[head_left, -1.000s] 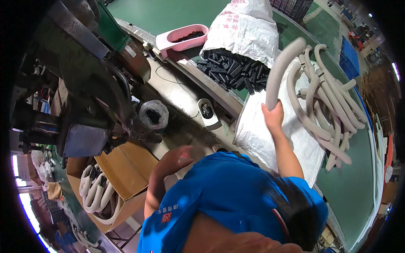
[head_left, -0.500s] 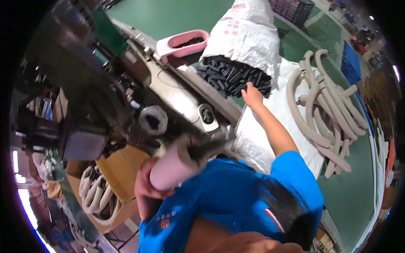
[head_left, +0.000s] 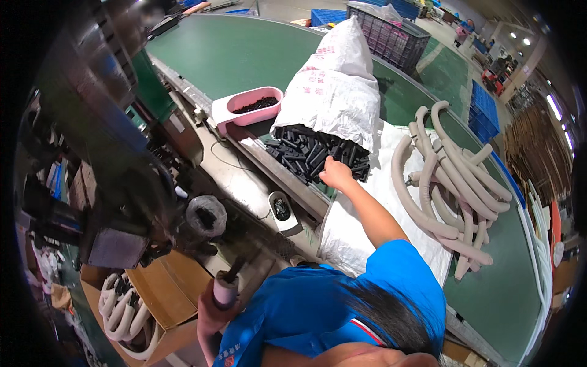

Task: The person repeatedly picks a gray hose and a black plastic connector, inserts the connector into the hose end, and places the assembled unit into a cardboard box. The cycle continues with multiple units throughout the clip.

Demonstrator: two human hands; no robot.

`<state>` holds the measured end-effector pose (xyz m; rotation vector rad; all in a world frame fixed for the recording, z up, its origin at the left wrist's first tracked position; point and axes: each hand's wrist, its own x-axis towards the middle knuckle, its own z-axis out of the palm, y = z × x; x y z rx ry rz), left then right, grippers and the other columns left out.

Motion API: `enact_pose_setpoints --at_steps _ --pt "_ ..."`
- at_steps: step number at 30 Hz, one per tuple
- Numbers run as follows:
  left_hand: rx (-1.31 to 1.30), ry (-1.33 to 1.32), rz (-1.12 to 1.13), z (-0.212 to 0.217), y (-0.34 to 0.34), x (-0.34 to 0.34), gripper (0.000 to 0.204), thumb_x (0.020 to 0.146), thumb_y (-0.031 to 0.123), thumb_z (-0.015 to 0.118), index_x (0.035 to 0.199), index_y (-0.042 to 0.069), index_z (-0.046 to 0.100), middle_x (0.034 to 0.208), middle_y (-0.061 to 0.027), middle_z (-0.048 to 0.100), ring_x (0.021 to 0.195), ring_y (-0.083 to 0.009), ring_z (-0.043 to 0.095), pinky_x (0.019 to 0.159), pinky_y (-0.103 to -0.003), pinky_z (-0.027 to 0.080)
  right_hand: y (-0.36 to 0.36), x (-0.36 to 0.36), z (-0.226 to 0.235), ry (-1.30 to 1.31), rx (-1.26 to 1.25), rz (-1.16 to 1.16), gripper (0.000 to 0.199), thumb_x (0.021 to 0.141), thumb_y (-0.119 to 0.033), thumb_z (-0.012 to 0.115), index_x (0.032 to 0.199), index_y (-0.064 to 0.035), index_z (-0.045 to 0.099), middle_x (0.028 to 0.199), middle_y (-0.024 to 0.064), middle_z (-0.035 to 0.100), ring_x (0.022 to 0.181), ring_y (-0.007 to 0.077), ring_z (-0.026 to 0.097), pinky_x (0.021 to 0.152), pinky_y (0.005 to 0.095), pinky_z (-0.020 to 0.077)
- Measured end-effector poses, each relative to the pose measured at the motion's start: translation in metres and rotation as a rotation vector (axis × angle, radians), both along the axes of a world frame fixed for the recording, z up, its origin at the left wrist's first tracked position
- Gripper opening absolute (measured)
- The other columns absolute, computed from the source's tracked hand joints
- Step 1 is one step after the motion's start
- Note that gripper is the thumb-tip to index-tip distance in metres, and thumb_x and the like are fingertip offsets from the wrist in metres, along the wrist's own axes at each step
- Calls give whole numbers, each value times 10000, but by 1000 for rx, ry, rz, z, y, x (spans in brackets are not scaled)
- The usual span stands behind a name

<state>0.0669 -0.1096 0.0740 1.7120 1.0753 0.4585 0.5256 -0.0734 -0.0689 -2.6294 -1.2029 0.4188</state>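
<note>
My left hand (head_left: 215, 313) is closed around a pale, thick-walled tube (head_left: 225, 290) at the lower left. A dark piece (head_left: 233, 269) sticks up from the tube's top end; the rest of the tube is hidden by the hand and sleeve. My right hand (head_left: 337, 174) is at the near edge of a heap of short black rods or tubes (head_left: 312, 153), its fingers curled in. What those fingers pinch, if anything, does not show. The heap spills from the mouth of a white woven sack (head_left: 336, 92) lying on the green table (head_left: 244, 46).
Several pale bent tubes (head_left: 455, 183) lie on and beside a white sheet (head_left: 358, 223) at right. A pink scoop-shaped tray (head_left: 220, 110) with small black bits stands left of the sack. Dark machinery (head_left: 92, 140) and a cardboard box (head_left: 165, 290) of tubes are at left.
My left hand has lowered and drawn away with the tube, which now points upward. The view has tilted, showing more of the room. My right hand is still at the black heap.
</note>
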Motion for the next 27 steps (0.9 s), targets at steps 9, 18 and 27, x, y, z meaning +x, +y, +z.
enact_pose_setpoints --at_steps 9,18,27 --pt "166 100 122 -6 6 6 422 650 163 725 1021 41 564 800 -154 618 721 -249 617 691 -346 491 -20 -154 139 1334 607 506 245 949 -224 475 982 -13 596 608 -42 444 497 21 375 464 174 289" --pt "279 83 208 2 -2 -14 406 671 172 719 1023 37 568 827 -117 624 752 -175 610 710 -323 487 -20 -208 134 1303 621 655 245 966 -228 455 1004 -29 593 567 -53 394 492 15 335 460 188 280" --pt "232 211 106 -3 -14 -23 429 610 166 711 1011 106 571 840 -155 631 794 -342 622 690 -396 506 -24 -242 128 946 692 830 181 970 -144 400 978 -30 541 600 -16 422 516 50 371 494 213 328"
